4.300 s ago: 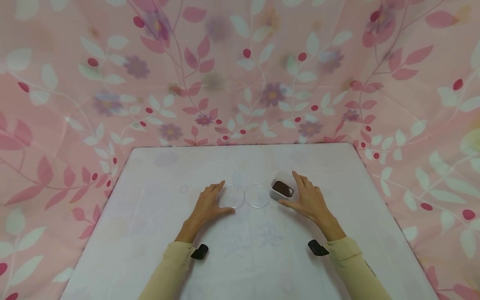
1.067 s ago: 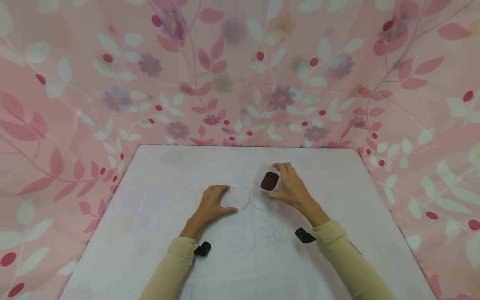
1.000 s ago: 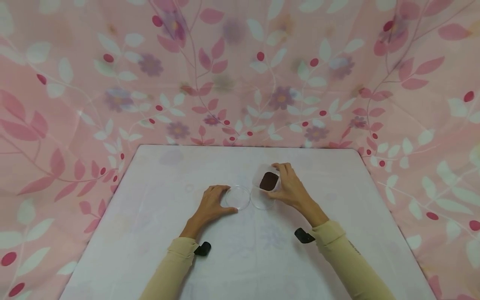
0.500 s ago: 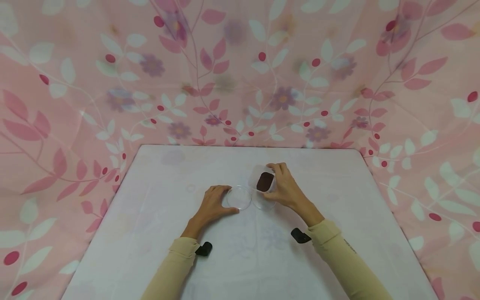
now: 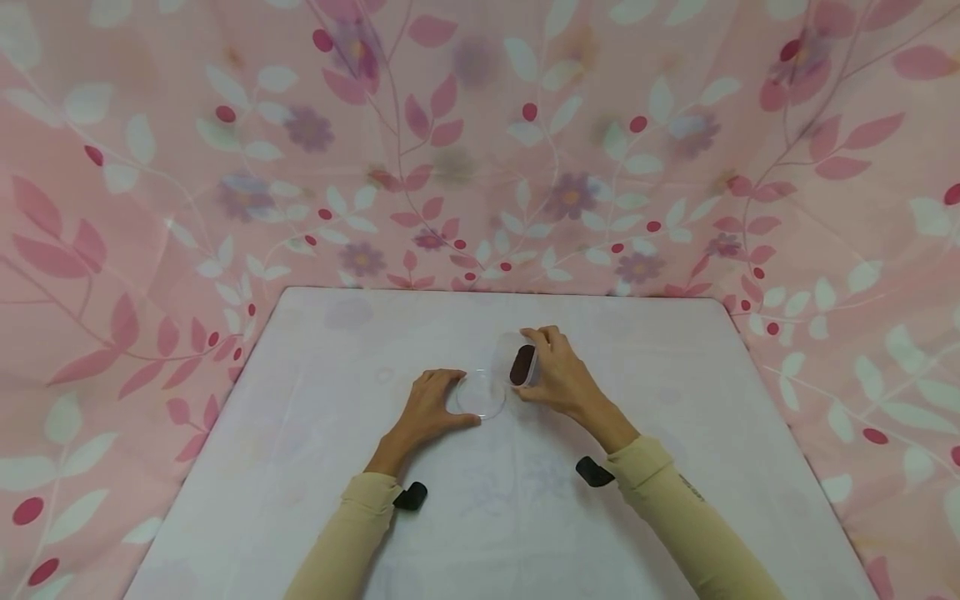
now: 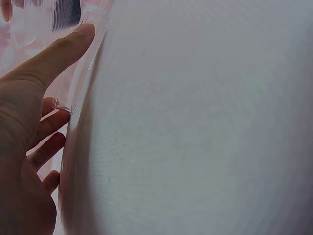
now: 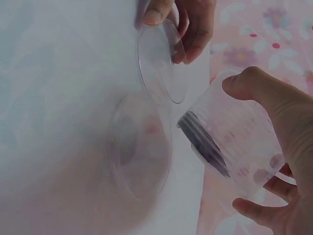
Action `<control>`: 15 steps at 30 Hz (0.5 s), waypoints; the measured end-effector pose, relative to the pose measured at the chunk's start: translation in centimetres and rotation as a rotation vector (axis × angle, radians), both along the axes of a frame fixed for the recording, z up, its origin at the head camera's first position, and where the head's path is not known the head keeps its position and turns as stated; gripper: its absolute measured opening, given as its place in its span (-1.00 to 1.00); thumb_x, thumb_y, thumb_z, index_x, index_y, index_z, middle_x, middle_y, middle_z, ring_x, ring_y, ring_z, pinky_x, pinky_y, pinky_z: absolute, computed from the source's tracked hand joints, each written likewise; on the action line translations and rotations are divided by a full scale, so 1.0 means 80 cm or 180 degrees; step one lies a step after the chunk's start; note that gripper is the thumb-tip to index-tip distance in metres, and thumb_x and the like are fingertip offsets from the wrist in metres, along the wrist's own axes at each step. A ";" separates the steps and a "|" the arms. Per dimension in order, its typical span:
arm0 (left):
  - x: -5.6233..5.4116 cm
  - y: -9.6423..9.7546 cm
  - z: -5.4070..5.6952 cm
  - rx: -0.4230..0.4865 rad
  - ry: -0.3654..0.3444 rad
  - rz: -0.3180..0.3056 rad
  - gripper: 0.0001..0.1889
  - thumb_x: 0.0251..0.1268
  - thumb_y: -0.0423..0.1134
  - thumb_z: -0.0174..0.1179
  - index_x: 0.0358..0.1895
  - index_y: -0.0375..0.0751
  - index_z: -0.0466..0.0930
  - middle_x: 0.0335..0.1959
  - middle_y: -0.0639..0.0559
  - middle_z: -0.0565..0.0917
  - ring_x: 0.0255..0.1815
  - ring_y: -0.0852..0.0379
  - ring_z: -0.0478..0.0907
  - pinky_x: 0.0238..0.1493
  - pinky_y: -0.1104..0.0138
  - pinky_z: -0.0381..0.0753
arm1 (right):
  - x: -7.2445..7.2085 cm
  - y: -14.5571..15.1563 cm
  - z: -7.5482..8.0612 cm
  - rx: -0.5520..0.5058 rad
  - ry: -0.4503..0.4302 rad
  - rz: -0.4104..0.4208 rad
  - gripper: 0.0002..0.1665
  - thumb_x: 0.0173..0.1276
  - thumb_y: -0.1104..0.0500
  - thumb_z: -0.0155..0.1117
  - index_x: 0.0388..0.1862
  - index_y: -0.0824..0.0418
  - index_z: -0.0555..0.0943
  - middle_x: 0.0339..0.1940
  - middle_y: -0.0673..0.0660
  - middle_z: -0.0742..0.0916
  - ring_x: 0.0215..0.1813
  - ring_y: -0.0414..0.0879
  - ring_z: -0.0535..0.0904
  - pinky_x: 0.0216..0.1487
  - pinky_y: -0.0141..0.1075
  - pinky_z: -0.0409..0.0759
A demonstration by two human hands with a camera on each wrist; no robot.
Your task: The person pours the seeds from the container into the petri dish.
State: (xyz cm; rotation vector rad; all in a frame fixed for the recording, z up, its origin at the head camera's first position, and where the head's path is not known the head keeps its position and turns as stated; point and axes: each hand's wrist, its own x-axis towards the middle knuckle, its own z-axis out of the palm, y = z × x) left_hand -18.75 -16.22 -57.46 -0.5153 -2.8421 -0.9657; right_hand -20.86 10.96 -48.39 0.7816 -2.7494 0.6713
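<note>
My left hand [image 5: 427, 408] holds a clear petri dish [image 5: 481, 395] on the table, thumb on the near rim and fingers at the far rim. In the right wrist view a second clear petri dish [image 7: 139, 147] lies next to it; the right hand and its load mostly hide it in the head view. My right hand [image 5: 562, 375] grips a clear plastic tub [image 7: 239, 132] between thumb and fingers. The tub is tilted toward the left, over the second dish. A dark brown, soil-like mass [image 5: 522, 365] shows inside, keeping to one end of the tub.
A white cloth [image 5: 480, 517] with faint prints covers the table. Its far edge meets a pink floral curtain [image 5: 480, 167], which also hangs along both sides. Small black devices [image 5: 595, 472] are strapped at both wrists.
The right hand picked up the tub from right of the dishes, carried it left and tilts it further now. The left hand keeps its place at the first dish.
</note>
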 end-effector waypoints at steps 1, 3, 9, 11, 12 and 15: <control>0.000 0.000 0.000 0.0002 0.0013 -0.0006 -0.11 -0.21 0.30 0.50 0.25 -0.04 0.48 0.20 0.05 0.59 0.28 0.00 0.39 0.38 0.04 0.30 | 0.000 -0.001 0.000 0.0001 0.0020 0.0015 0.11 -0.08 -0.11 0.60 0.42 0.12 0.28 0.14 0.20 0.46 0.07 0.05 0.47 -0.09 -0.08 0.66; -0.001 0.000 0.000 0.0006 0.0017 -0.0014 -0.11 -0.22 0.31 0.50 0.25 -0.04 0.48 0.19 0.05 0.59 0.28 0.01 0.39 0.38 0.04 0.31 | 0.001 -0.003 0.000 0.0001 0.0046 0.0038 0.12 -0.08 -0.10 0.61 0.43 0.14 0.27 0.14 0.21 0.47 0.10 0.08 0.47 -0.06 -0.06 0.67; -0.001 -0.001 0.000 0.0004 0.0018 -0.0028 -0.10 -0.23 0.32 0.49 0.25 -0.03 0.48 0.20 0.05 0.59 0.27 0.02 0.41 0.38 0.03 0.32 | 0.001 -0.009 0.001 0.0059 0.0073 0.0097 0.13 -0.09 -0.08 0.63 0.42 0.18 0.27 0.19 0.22 0.46 0.10 0.07 0.50 -0.02 -0.06 0.67; -0.002 -0.001 0.000 -0.0013 -0.0001 -0.0027 -0.10 -0.22 0.33 0.49 0.25 -0.04 0.48 0.20 0.05 0.59 0.28 0.01 0.41 0.39 0.04 0.31 | 0.001 -0.011 0.002 0.0113 0.0084 0.0108 0.12 -0.10 -0.08 0.63 0.41 0.18 0.28 0.19 0.21 0.45 0.09 0.06 0.50 -0.01 -0.07 0.67; -0.002 -0.001 0.000 -0.0029 -0.0018 -0.0024 -0.10 -0.22 0.33 0.48 0.26 -0.04 0.47 0.21 0.05 0.59 0.28 0.01 0.41 0.39 0.04 0.30 | 0.000 -0.012 0.002 0.0144 0.0088 0.0114 0.12 -0.10 -0.09 0.63 0.41 0.18 0.28 0.19 0.21 0.45 0.09 0.06 0.50 0.00 -0.08 0.66; -0.003 -0.001 -0.001 -0.0061 -0.0063 -0.0014 -0.10 -0.21 0.33 0.48 0.26 -0.03 0.46 0.21 0.05 0.58 0.29 0.02 0.40 0.41 0.05 0.29 | -0.001 -0.015 0.003 0.0204 0.0117 0.0127 0.12 -0.12 -0.09 0.65 0.39 0.19 0.30 0.17 0.21 0.46 0.06 0.05 0.49 -0.01 -0.10 0.65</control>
